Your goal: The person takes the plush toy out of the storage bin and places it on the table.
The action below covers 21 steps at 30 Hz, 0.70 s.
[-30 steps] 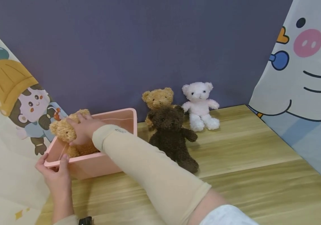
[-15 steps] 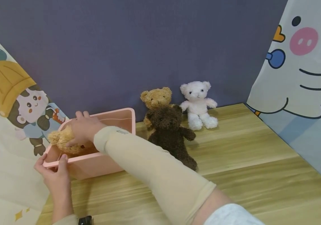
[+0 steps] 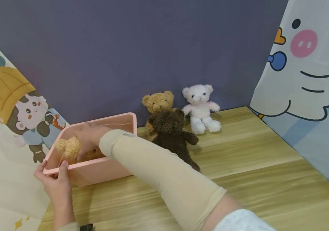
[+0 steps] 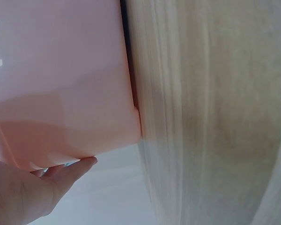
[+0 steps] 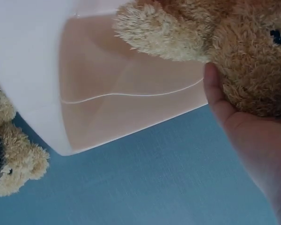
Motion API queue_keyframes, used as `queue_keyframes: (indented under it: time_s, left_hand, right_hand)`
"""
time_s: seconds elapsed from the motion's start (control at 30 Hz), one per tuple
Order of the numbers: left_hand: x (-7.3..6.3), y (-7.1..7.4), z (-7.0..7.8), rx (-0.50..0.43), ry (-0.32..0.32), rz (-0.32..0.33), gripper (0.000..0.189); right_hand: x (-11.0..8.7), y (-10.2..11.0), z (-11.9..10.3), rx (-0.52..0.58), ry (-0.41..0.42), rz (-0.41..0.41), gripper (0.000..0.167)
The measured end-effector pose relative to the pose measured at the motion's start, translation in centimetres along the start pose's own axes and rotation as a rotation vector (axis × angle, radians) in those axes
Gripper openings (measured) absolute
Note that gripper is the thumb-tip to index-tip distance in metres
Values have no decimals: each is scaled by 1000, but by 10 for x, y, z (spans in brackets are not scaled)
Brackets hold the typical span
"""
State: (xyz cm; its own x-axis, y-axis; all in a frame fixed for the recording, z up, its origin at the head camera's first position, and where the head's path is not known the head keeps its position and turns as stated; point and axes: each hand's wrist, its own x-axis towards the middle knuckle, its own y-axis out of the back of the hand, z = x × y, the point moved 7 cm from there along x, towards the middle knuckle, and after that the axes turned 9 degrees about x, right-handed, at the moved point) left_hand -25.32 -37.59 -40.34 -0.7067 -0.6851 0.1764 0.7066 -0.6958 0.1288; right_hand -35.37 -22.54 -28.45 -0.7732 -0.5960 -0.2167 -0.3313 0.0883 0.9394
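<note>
A light brown teddy bear (image 3: 70, 148) lies in the pink bin (image 3: 101, 172), its head close to the left end. My right hand (image 3: 90, 136) reaches over the rim and holds the bear inside the bin. In the right wrist view the thumb (image 5: 218, 91) presses into the fur of this teddy bear (image 5: 253, 56); the other fingers are hidden. At the near left corner my left hand (image 3: 56, 183) grips the bin, thumb over the rim. The left wrist view shows fingers (image 4: 68, 176) along the outside of the bin wall (image 4: 61, 93).
A dark brown teddy bear (image 3: 171, 134) sits on the wooden table (image 3: 254, 154) right of the bin, in front of another light brown bear (image 3: 158, 101). A white bear (image 3: 200, 109) sits by the dark back wall (image 3: 158, 48). Printed cloths (image 3: 311, 80) hang at both sides.
My right hand has moved down into the bin with the light brown bear, whose head has sunk from above the rim to inside. My left hand keeps its grip.
</note>
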Motion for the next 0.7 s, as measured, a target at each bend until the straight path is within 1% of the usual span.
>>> queue_keyframes:
  time_s: [0.07,0.1,0.2,0.27,0.33,0.37,0.43,0.53,0.6,0.63,0.7]
  left_hand:
    - [0,-1,0,5,-3,-4,68]
    - [0,-2,0,9,-2,-5,68]
    - [-1,-2,0,19,6,-12,68]
    - [0,-2,1,19,11,-12,68]
    - [0,-1,1,3,10,-8,67]
    - [0,-1,1,-4,9,-5,67]
    - [0,0,2,-19,9,-6,66]
    - [1,-1,2,-24,14,-16,66]
    - [0,-1,2,-16,18,-24,67]
    - [0,-1,1,-9,23,-23,67]
    - [0,-1,0,6,30,-20,67]
  right_hand:
    - [-4,-1,4,-37,-58,-32,108]
    - [-5,-1,5,-45,-64,-42,108]
    - [-7,-1,3,-11,-13,-49,107]
    - [-7,-2,0,34,33,-49,104]
    - [-6,-2,-4,77,86,-45,100]
    - [-6,-2,-5,92,93,-42,97]
    - [-6,0,-9,130,144,-21,91]
    - [-7,5,-14,141,206,10,83]
    - [-8,9,-15,114,228,30,81]
    - [-9,10,-15,104,222,32,81]
    - [-10,14,-12,75,169,19,83]
